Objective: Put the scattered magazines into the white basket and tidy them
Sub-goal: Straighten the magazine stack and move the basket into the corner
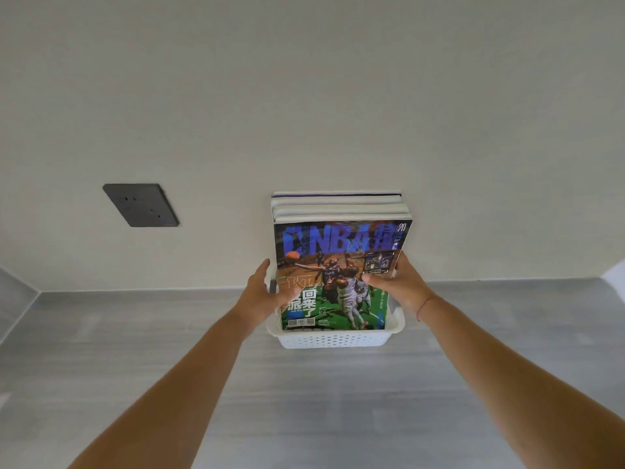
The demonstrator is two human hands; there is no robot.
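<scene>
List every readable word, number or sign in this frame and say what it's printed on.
"NBA": blue masthead of the front magazine.
"20": its top right corner.
"KL": orange outline letters, mid-cover.
"回来了" and "派": white headline, partly behind the left hand.
Unreadable: remaining masthead characters, corner inset, QR codes, bottom small print.
No text: wall socket, white basket.

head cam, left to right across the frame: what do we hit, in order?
wall socket plate → left hand → front magazine → right hand. White basket left out: its width overlaps the magazine and both hands.
</scene>
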